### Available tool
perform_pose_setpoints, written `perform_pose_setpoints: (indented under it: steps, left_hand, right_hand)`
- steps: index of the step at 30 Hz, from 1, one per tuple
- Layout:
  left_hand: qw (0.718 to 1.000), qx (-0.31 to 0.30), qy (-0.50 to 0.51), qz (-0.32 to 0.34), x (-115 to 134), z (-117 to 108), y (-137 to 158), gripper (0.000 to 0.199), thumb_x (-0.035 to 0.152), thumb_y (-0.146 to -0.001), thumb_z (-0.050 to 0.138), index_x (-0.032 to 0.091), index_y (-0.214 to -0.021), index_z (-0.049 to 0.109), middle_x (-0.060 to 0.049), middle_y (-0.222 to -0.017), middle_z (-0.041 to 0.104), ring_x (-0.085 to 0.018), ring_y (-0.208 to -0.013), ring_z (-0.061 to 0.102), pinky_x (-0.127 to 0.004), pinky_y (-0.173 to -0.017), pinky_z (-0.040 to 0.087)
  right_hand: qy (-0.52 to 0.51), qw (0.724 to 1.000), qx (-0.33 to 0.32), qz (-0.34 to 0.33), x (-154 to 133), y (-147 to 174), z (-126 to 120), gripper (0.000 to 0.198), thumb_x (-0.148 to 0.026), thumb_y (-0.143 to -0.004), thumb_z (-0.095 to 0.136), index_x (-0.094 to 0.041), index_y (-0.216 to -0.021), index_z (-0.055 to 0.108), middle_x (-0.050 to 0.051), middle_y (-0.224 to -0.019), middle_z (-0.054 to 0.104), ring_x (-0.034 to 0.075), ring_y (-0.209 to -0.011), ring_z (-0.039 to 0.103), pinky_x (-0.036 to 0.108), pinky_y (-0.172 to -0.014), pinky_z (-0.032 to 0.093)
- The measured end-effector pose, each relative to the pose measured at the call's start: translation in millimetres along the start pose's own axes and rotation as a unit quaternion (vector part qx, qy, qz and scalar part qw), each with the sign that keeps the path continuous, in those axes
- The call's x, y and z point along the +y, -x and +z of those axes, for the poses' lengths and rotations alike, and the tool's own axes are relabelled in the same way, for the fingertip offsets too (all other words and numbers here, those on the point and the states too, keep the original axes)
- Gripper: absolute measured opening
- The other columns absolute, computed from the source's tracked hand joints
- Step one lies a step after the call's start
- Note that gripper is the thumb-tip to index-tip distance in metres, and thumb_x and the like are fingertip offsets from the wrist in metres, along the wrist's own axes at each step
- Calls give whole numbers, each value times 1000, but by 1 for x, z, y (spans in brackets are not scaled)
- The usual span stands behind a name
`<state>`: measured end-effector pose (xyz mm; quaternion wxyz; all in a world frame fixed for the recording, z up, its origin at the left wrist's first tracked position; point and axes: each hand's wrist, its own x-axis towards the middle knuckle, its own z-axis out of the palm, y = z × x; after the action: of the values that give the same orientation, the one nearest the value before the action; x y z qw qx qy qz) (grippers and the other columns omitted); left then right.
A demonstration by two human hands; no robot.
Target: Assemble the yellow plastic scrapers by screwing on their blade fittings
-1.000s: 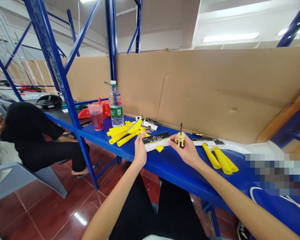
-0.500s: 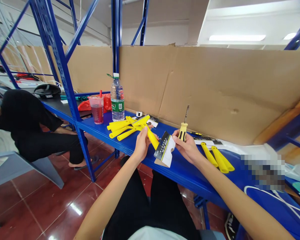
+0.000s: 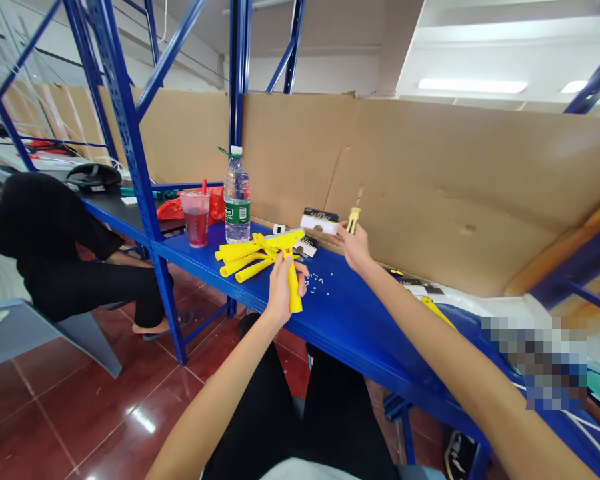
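My left hand (image 3: pixel 279 288) is closed round the handle of a yellow scraper (image 3: pixel 294 293), its wide head at the top, above the blue shelf. My right hand (image 3: pixel 356 249) grips a screwdriver (image 3: pixel 353 221) with a pale yellow and black handle, its shaft upward and blurred. The same fingers pinch a black-and-white cardboard sleeve (image 3: pixel 321 223), held out toward the back panel. Left of my left hand lies a pile of yellow scrapers (image 3: pixel 237 252). Small white pieces (image 3: pixel 316 283) are scattered on the shelf between my hands.
On the blue shelf (image 3: pixel 350 313) stand a water bottle (image 3: pixel 237 200) and a cup with a red drink (image 3: pixel 197 220). More yellow handles (image 3: pixel 437 310) lie at right, partly behind my forearm. A cardboard panel (image 3: pixel 405 180) closes the back. Another person (image 3: pixel 80 247) sits at left.
My right hand has moved up and away toward the panel, carrying the sleeve off the scraper handle along with the screwdriver. The scraper in my left hand is now more upright.
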<state>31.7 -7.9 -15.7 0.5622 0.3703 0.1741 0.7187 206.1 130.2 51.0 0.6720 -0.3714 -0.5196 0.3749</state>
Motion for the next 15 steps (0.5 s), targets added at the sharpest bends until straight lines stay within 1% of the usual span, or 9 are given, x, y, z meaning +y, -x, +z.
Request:
perform_pose_setpoints:
  steps: [3, 4, 6, 8, 9, 11, 13, 14, 15]
  left_hand:
    - [999, -19, -18, -19, -1, 0, 2, 47, 60, -97, 80, 26, -118, 55, 3, -87, 78, -6, -38, 45, -24, -41, 37]
    - [999, -22, -24, -24, -1, 0, 3, 47, 58, -95, 82, 25, -117, 57, 1, -94, 80, -6, -39, 47, -24, -41, 38]
    - [998, -27, -37, -37, -1, 0, 3, 44, 51, -91, 87, 22, -115, 62, -7, -112, 82, -8, -49, 59, -24, -43, 44]
    - [997, -35, -50, -56, -1, 0, 2, 42, 44, -87, 90, 19, -113, 68, -13, -128, 79, -15, -71, 75, -23, -45, 47]
    - [995, -40, -54, -67, -1, 0, 1, 42, 42, -85, 92, 18, -111, 70, -15, -130, 77, -20, -83, 80, -23, -46, 47]
    - [993, -51, -62, -86, -2, -1, 0, 41, 40, -82, 95, 18, -105, 69, -15, -125, 75, -30, -102, 84, -22, -46, 46]
    - [991, -63, -71, -96, -3, -3, -1, 42, 39, -80, 98, 19, -101, 67, -12, -117, 72, -36, -111, 84, -21, -45, 44]
    - [989, -71, -77, -101, -4, -4, -1, 43, 38, -80, 98, 19, -102, 67, -11, -116, 70, -37, -114, 84, -20, -44, 44]
    - [988, -81, -84, -106, -4, -5, -1, 44, 38, -80, 99, 19, -105, 68, -10, -116, 69, -38, -115, 84, -20, -43, 43]
  right_hand:
    - [41, 999, -10, 33, 18, -4, 20, 49, -53, -84, 95, -25, -87, 55, -2, -83, 64, 15, -79, 66, 26, -65, 64]
    - [54, 998, -16, 37, 21, -1, 21, 50, -57, -85, 94, -25, -87, 55, -2, -80, 64, 14, -74, 64, 24, -60, 61]
    - [76, 996, -35, 37, 21, 8, 16, 56, -64, -85, 93, -26, -87, 53, -3, -73, 61, 12, -62, 57, 21, -49, 50]
    - [90, 993, -61, 35, 11, 21, 1, 62, -73, -82, 93, -27, -90, 53, -7, -67, 57, 9, -51, 46, 21, -41, 38]
    - [94, 992, -74, 35, 3, 29, -8, 64, -77, -80, 91, -27, -95, 53, -8, -67, 58, 9, -48, 41, 21, -40, 34]
    - [99, 991, -88, 34, -14, 46, -31, 69, -83, -78, 89, -29, -103, 54, -9, -66, 59, 8, -44, 35, 21, -38, 28]
    - [102, 990, -94, 27, -28, 65, -54, 66, -81, -79, 90, -29, -102, 55, -9, -65, 61, 7, -43, 33, 21, -39, 26]
    - [107, 989, -98, 14, -32, 74, -66, 61, -76, -81, 91, -27, -101, 60, -7, -67, 64, 7, -44, 34, 22, -40, 26]
    - [113, 990, -88, -8, -35, 82, -76, 55, -71, -83, 93, -26, -98, 65, -5, -67, 67, 7, -44, 36, 23, -41, 27]
